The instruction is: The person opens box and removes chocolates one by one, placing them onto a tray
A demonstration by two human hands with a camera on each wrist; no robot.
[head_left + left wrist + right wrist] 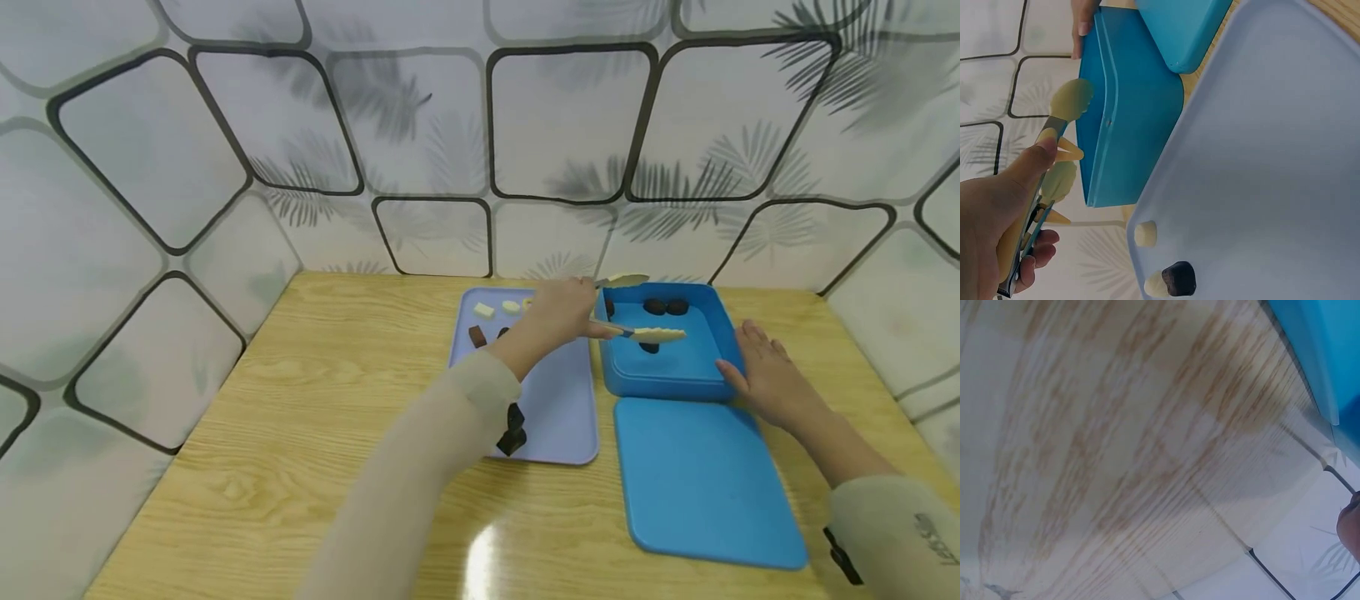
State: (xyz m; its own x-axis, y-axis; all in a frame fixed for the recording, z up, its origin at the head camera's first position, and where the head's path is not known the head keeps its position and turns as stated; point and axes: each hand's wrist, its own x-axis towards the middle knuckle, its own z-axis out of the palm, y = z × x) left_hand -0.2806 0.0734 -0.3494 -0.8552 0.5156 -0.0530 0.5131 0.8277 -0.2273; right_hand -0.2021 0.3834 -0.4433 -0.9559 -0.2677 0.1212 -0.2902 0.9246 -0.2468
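My left hand (564, 312) grips a pair of tongs (647, 333) with cream scalloped tips, held out over the open blue box (723, 329). The tongs stand apart with nothing between them. Three dark pieces (665, 307) lie inside the box. My right hand (757, 367) rests with straight fingers against the box's right side. In the left wrist view my left hand (1004, 212) holds the tongs (1069, 103) beside the blue box (1132, 119). The right wrist view shows mostly table wood and a blue box edge (1329, 356).
A lavender tray (558, 408) lies left of the box, with cream pieces (483, 311), a brown piece (477, 336) and dark pieces (514, 432) on it. The blue lid (705, 483) lies flat in front of the box. Patterned walls close in the wooden table (315, 417).
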